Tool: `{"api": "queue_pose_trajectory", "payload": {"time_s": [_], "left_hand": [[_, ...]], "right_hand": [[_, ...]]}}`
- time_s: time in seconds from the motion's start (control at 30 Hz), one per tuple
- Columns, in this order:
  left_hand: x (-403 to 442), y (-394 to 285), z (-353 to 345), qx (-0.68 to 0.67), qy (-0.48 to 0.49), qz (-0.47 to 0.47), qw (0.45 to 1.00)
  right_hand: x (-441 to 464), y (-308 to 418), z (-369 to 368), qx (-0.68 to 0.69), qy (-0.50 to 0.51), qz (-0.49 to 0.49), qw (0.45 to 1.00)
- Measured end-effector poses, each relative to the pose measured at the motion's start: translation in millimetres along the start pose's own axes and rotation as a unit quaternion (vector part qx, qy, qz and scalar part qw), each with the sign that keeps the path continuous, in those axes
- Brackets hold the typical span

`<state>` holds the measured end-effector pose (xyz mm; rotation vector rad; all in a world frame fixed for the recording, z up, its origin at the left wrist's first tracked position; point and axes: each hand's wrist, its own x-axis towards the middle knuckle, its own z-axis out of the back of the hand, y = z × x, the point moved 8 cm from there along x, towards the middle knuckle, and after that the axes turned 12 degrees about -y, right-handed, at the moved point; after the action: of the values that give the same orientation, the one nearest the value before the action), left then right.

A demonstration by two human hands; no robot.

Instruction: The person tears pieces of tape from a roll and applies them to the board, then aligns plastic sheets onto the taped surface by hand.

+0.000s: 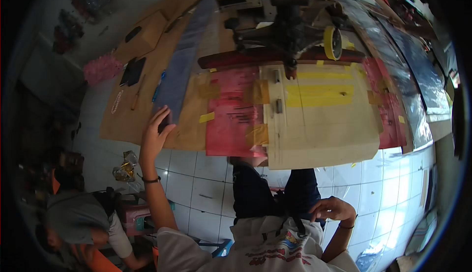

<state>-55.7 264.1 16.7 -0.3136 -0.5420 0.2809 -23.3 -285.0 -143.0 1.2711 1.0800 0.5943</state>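
Head view. Clock positions refer to this view: dial centre at mid-view, 12 at the top.

Left hand (158,124): at 9 o'clock, by the near edge of the brown-topped table (123,129). Thumb and fingers stand apart around a small dark object (168,119), located at the lower end of a translucent bluish plastic strip (187,51) that extends toward 11. Whether the fingers clamp the object cannot be told.

Right hand (334,208): at 4 o'clock, beside the wearer's thigh, fingers bent. The palm is hidden; the state of its grip cannot be told.

Machine: a black metal press-like head (292,31) is at 1 o'clock, above a long red bar (221,60). A yellow-rimmed roll (333,43) hangs on its right side.

Work surface: a cream board (324,134) lies at 3 o'clock, bearing yellow tape (314,95) and two small metal fittings (279,106). A red sheet (226,142) adjoins its left edge, fixed with brown tape (258,134).

At 10 o'clock: a blue pen-like tool (157,87) and a black phone-like device (132,72).

At 8 o'clock: another person (78,218), bent low beside the table.
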Motion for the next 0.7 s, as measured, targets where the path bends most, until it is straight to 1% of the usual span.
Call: {"api": "queue_pose_trajectory", "payload": {"time_s": [0.07, 0.1, 0.17, 0.23, 0.27, 0.3, 0.37, 0.43, 0.47, 0.5, 0.57, 0.63, 0.67, 0.7], "left_hand": [[10.6, -1.0, -0.2, -0.012, 0.008, -0.022, 1.0], [14.4, -2.5, 2.9, -0.019, -0.006, -0.016, 1.0], [20.7, -7.3, 12.4, -0.028, -0.029, -0.004, 0.999], [29.9, -11.4, 14.4, -0.005, -0.038, -0.026, 0.999], [34.5, -9.7, 16.4, 0.007, -0.042, -0.037, 0.998], [39.0, -0.5, 14.8, -0.024, -0.008, -0.006, 1.0], [50.3, 18.1, 9.2, -0.088, 0.063, 0.052, 0.993], [67.7, 30.1, 4.2, -0.12, 0.107, 0.05, 0.986], [69.2, 37.2, -2.5, -0.138, 0.132, 0.053, 0.98], [68.7, 48.9, -9.8, -0.167, 0.145, 0.075, 0.972], [79.0, 74.5, -25.2, -0.222, 0.163, 0.108, 0.955], [77.7, 106.7, -44.9, -0.284, 0.169, 0.138, 0.934], [78.8, 115.9, -49.1, -0.316, 0.171, 0.154, 0.92], [82.5, 112.7, -48.0, -0.325, 0.185, 0.128, 0.919]], "right_hand": [[24.9, 69.8, -25.0, -0.031, 0.105, 0.062, 0.992], [35.9, 100.4, -40.7, -0.045, 0.155, 0.09, 0.983], [64.3, 150.4, -64.0, -0.058, 0.163, 0.165, 0.971], [95.5, 197.9, -82.3, -0.122, 0.114, 0.238, 0.957], [114.4, 219.1, -90.7, -0.116, 0.083, 0.27, 0.952], [133.8, 239.3, -97.7, -0.109, 0.052, 0.303, 0.945], [175.7, 271.5, -111.7, -0.137, 0.024, 0.343, 0.929], [217.5, 308.6, -117.9, -0.167, -0.05, 0.425, 0.888], [243.5, 325.1, -113.9, -0.15, -0.116, 0.429, 0.883], [267.6, 335.5, -112.5, -0.134, -0.182, 0.429, 0.875], [318.8, 331.5, -117.8, -0.097, -0.324, 0.46, 0.821], [344.7, 308.2, -148.2, -0.152, -0.282, 0.438, 0.84], [353.5, 287.2, -158.4, -0.178, -0.308, 0.437, 0.826], [362.4, 259.9, -170.4, -0.204, -0.331, 0.433, 0.813]]}}
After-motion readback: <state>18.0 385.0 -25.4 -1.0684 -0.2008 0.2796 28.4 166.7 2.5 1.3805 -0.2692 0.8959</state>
